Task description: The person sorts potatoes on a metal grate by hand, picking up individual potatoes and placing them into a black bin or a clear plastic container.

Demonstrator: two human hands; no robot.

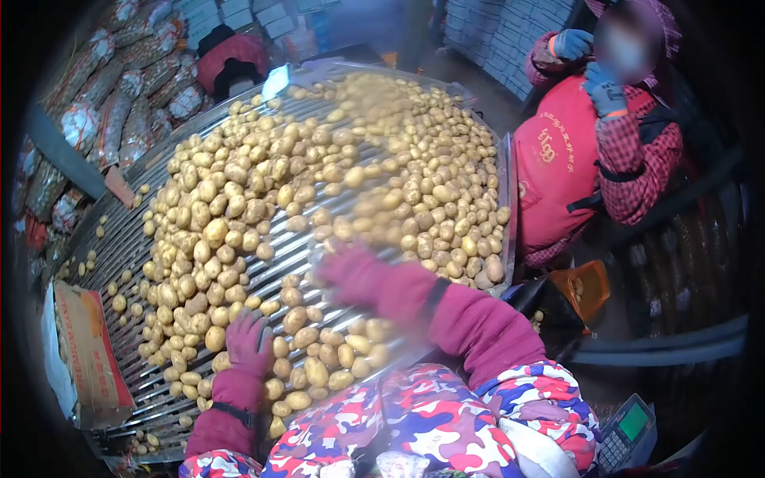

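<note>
Many yellow potatoes (239, 191) lie over a slatted metal table (279, 247). My left hand (249, 342), in a purple-red glove, rests at the near edge of the pile, its fingers spread against the potatoes and nothing gripped. Further right, my right hand (347, 275), gloved in the same colour, reaches over the slats between the left pile and the right-hand potatoes. Motion smears its fingers, so whether it holds anything is hidden. Some potatoes around it are blurred too.
A co-worker in a red apron (558, 159) stands at the right, gloved hands near the face. Another person (231, 60) bends at the far edge. A cardboard box (92, 350) sits at left, filled net sacks (143, 88) behind. A scale (628, 434) is at lower right.
</note>
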